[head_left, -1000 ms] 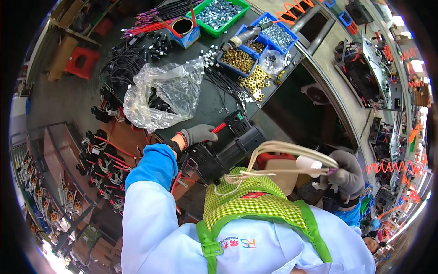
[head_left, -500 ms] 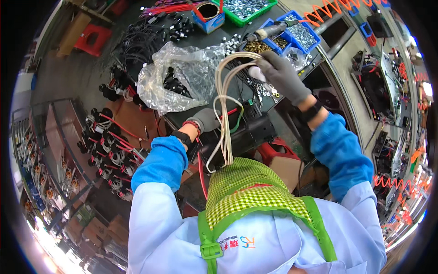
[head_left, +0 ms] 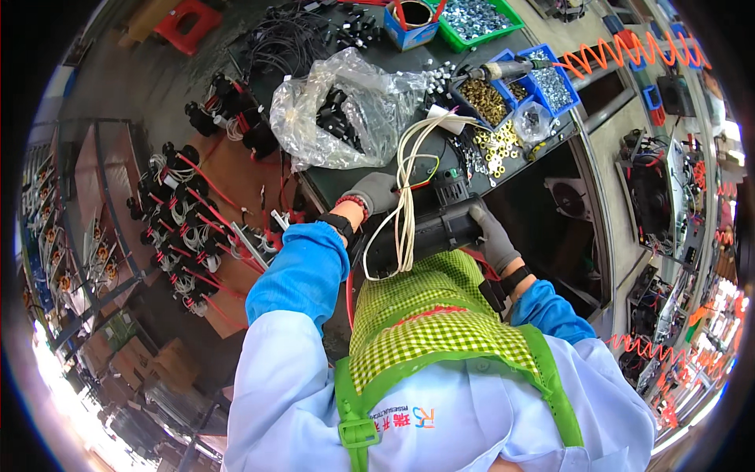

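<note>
A black cylindrical motor-like housing (head_left: 432,230) lies across my front, against the green checked apron. My right hand (head_left: 495,242), in a grey glove, is closed round its right end. Over the housing hangs a looped bundle of white cables (head_left: 404,181), its upper end running to a white connector (head_left: 446,119) on the bench. My left hand (head_left: 376,193), also gloved, is closed beside the cables, by a thin green-yellow wire (head_left: 431,170); its fingertips are partly hidden behind the bundle. A black ribbed fitting (head_left: 451,187) sticks up from the housing.
A clear plastic bag (head_left: 370,118) with black parts lies on the dark bench. Behind are a blue bin of brass fittings (head_left: 481,101) and a green bin of metal parts (head_left: 476,20). Loose brass nuts (head_left: 497,148) lie near the bench edge. Black assemblies with red tubes (head_left: 185,228) stand at left.
My right hand has let go of the top of the white cable loop and come down onto the black housing. The cables have sagged toward the bench. My head view has shifted.
</note>
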{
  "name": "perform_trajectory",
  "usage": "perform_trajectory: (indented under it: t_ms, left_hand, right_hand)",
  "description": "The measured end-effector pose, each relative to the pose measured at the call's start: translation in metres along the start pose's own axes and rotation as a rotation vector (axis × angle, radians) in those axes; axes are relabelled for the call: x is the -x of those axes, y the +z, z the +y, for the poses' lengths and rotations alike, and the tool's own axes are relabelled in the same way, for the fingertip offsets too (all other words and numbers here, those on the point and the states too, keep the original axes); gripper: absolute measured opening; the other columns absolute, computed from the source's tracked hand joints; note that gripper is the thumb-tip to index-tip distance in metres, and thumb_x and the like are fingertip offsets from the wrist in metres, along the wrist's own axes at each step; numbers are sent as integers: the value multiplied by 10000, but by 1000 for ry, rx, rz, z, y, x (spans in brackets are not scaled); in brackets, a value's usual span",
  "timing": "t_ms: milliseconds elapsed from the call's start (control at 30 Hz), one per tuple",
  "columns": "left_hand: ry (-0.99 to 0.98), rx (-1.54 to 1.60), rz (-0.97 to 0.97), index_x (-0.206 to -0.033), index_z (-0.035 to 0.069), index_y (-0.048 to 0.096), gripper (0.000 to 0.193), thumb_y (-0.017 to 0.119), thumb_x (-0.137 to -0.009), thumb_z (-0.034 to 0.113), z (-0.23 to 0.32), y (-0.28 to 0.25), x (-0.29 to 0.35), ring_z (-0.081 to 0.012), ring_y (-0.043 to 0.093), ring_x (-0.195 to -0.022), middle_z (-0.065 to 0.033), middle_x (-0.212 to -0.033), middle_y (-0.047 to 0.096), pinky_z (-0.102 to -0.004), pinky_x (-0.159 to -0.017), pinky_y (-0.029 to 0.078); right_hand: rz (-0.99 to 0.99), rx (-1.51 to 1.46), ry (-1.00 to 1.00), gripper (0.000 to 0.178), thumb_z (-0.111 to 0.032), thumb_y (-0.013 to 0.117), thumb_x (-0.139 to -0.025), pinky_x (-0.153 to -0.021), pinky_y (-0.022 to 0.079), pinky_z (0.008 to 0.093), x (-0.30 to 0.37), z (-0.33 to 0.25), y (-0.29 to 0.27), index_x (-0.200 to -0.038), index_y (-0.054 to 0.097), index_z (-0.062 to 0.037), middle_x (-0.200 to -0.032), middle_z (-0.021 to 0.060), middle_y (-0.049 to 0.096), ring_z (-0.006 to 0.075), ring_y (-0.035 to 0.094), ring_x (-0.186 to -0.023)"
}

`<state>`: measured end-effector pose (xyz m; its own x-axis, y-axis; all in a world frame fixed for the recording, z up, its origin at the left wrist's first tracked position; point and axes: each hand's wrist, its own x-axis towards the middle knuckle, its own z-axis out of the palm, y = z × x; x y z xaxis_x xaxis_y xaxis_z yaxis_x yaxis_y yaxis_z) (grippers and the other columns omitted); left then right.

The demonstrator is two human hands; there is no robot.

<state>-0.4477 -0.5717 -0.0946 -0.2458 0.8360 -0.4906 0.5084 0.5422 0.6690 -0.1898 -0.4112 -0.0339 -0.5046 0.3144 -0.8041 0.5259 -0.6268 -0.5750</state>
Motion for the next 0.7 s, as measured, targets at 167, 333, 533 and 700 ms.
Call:
perform_trajectory:
  t_ms: [167, 333, 533, 700]
  left_hand:
    - [-2, -2, 128, -1002, 65, 689, 319, 624, -844, 335, -3, 2, 16, -409, 635, -908, -227, -929, 670, -464, -799, 499]
    - [-84, -23, 120, -1011, 75, 680, 321, 616, -849, 344, -15, -5, 23, -414, 633, -897, -223, -954, 668, -480, -787, 492]
    - [-198, -122, 41, -1076, 84, 673, 379, 572, -869, 385, 5, -6, 26, -414, 634, -954, -217, -1033, 673, -489, -856, 495]
    - [-275, -276, 284, -998, 104, 671, 283, 558, -855, 319, 38, -69, 71, -374, 655, -899, -181, -949, 680, -482, -815, 512]
  right_hand:
    - [11, 78, -28, 438, -387, 634, -920, -787, 486, 291, -9, -20, 12, -1252, 588, -105, -1065, 8, 646, 109, 594, -958]
    - [-63, 196, -43, 421, -321, 672, -911, -738, 505, 290, -14, -54, 26, -1255, 586, -93, -1082, 17, 639, 99, 601, -942]
    - [-177, 657, -109, 446, -300, 634, -943, -789, 511, 338, -22, -54, 5, -1261, 537, -3, -1003, 96, 660, 218, 634, -922]
    - [-386, 858, 72, 607, -421, 664, -911, -723, 507, 294, -28, -112, -21, -1335, 524, -10, -1019, 52, 656, 135, 595, -832]
